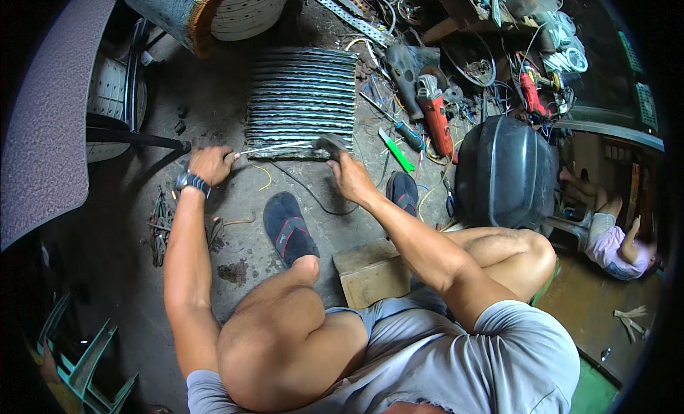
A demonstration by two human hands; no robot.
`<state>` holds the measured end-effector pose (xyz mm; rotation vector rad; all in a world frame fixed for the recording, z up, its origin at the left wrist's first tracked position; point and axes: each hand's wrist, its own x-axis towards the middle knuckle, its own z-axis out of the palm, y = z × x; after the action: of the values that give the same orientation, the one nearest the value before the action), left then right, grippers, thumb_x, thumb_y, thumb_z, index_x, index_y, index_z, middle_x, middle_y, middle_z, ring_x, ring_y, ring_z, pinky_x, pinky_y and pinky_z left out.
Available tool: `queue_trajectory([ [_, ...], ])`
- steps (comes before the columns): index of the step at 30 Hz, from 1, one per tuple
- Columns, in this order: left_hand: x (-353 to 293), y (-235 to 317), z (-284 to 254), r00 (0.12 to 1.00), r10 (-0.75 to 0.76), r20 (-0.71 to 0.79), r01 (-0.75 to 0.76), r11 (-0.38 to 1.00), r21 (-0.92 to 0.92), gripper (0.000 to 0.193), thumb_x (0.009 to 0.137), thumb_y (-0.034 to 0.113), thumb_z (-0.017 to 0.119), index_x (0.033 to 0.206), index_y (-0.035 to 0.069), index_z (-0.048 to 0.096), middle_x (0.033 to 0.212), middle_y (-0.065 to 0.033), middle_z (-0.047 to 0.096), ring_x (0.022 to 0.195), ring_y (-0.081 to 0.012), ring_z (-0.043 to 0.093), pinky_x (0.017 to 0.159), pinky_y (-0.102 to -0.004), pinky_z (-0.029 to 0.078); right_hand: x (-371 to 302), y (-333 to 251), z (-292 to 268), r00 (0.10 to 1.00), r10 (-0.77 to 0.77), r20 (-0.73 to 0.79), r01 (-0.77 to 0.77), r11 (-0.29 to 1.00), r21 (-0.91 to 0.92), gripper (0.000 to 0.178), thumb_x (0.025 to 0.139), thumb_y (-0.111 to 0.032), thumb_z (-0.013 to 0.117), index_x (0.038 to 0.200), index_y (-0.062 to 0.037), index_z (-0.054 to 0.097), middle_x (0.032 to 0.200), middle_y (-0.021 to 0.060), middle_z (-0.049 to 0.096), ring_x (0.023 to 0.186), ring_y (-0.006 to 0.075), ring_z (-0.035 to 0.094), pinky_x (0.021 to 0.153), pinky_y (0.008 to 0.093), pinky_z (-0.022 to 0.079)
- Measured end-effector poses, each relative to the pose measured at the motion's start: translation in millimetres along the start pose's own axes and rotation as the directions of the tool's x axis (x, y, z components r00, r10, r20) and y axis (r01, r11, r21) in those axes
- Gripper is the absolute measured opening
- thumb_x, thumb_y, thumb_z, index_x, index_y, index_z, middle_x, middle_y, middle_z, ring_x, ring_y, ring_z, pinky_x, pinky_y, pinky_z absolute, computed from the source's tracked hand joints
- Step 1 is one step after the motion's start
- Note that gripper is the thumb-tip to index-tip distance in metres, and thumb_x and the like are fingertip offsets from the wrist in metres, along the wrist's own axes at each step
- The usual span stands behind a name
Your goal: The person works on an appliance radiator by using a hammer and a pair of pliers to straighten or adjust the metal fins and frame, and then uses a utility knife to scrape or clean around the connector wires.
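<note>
Left hand (209,164) gripping rod (274,149), right hand (347,173) holding electrode holder (329,145)

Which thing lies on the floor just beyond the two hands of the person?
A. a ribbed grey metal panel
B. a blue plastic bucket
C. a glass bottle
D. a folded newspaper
A: the left hand and the right hand hold a thin rod and a dark holder at the near edge of a ribbed grey metal panel.
</note>
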<state>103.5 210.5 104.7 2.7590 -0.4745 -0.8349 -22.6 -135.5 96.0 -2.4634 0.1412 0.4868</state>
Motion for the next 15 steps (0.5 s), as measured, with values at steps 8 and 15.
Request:
queue_trajectory([
  [8,-16,72,51,0.969,0.181,-0.167,-0.18,0.983,0.023,0.035,0.098,0.041,0.054,0.099,0.012,0.074,0.091,-0.0162,0.073,0.088,-0.0377,0.069,0.083,-0.0532,0.049,-63,49,-21,0.968,0.213,-0.132,-0.204,0.976,0.081,0.04,0.103,-0.031,0.053,0.131,-0.0036,0.044,0.094,0.0361,0.065,0.094,0.056,0.062,0.079,0.0598,0.047],
  [15,-3,90,55,0.977,0.178,-0.119,-0.177,0.984,0.023,0.035,0.099,0.041,0.051,0.101,0.014,0.074,0.094,-0.0172,0.074,0.093,-0.0371,0.069,0.09,-0.0563,0.045,-69,49,-36,0.969,0.218,-0.12,-0.214,0.976,0.049,0.037,0.103,-0.03,0.053,0.125,-0.002,0.044,0.093,0.0367,0.065,0.091,0.0561,0.063,0.077,0.061,0.047],
])
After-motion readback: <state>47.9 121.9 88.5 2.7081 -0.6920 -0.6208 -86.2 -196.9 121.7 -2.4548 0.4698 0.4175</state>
